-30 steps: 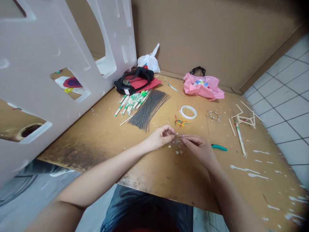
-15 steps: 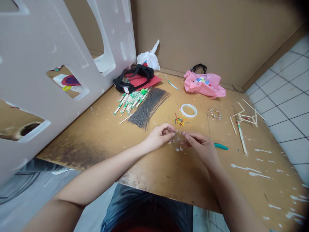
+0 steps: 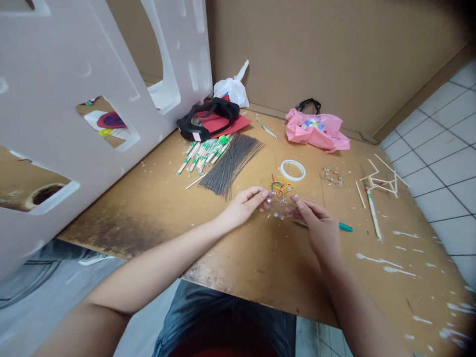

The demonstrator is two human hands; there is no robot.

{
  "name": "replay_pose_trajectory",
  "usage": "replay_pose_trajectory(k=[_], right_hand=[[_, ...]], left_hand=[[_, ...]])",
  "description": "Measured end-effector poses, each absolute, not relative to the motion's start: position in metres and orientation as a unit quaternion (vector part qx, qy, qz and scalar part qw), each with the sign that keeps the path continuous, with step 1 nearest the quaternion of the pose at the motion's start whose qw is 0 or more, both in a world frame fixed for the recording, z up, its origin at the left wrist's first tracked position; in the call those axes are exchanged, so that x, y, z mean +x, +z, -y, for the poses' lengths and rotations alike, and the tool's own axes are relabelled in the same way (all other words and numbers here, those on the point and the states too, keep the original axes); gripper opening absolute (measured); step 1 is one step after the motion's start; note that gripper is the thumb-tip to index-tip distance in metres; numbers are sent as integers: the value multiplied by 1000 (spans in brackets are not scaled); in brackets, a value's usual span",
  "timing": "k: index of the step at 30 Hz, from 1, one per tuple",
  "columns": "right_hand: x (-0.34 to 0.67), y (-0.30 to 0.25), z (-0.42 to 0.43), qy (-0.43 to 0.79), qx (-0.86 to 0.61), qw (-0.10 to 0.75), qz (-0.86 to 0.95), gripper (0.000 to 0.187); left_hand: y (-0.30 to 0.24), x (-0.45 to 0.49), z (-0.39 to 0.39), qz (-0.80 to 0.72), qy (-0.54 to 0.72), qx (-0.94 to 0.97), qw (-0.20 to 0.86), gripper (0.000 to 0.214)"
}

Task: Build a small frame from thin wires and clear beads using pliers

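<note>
While the brown table (image 3: 238, 258) was strewn with craft bits, everything from nine to eleven o'clock was walled off by the white plastic panel (image 3: 74, 64). Reckoned from the work, the grey wire bundle (image 3: 231, 166) was fanned out at ten, the stick frame (image 3: 382, 183) was laid at three, and the pink bag (image 3: 336, 130) was left crumpled at one. Then the hands! By the right hand (image 3: 323, 223), the teal-handled tool (image 3: 345, 227) was partly covered, its handle left showing towards four. And between both hands, over the table, the beaded wire ring (image 3: 282, 202) was held: pinched at nine by the left hand (image 3: 243, 206), thumb and forefinger nearly together, and pinched at three by the right, fingertips likewise drawn close. The tape roll (image 3: 304, 171) was set flat past twelve; nearer in, rubber bands (image 3: 281, 185) were tangled. Tiniest of all, clear beads (image 3: 276, 214) were strung at six.
</note>
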State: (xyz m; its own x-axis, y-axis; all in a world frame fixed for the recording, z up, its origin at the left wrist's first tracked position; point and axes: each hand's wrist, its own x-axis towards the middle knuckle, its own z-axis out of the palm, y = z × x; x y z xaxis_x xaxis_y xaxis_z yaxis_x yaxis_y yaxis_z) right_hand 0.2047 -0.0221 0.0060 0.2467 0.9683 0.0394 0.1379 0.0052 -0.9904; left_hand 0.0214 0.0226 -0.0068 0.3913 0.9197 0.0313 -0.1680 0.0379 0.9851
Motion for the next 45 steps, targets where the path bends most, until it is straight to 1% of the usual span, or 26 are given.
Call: replay_pose_trajectory(k=[4,8,13,20,26,28,33,36,41,45], right_hand=[[202,6,23,394,-571,546,470,22],[198,7,25,394,-575,535,478,24],[196,3,26,386,-569,518,508,22],[192,0,29,287,-559,468,621,15],[194,5,28,334,-530,425,654,14],[198,7,27,338,-534,433,643,14],[204,12,25,313,-566,490,584,15],[203,12,26,312,-569,487,585,16],[204,9,26,344,-573,471,575,20],[204,8,26,341,-579,476,567,20]], left_hand=[[-6,23,-21,-352,433,545,626,27],[-7,22,-23,-354,464,526,619,29],[-6,19,-26,-387,478,530,585,23],[-4,20,-25,-386,478,546,570,18],[-6,19,-26,-405,460,587,529,16],[-6,19,-25,-405,444,610,517,14],[-9,20,-19,-399,389,669,492,6],[-11,21,-16,-390,364,705,467,6],[-15,21,-16,-394,350,738,422,8],[-15,20,-17,-404,353,733,418,13]])
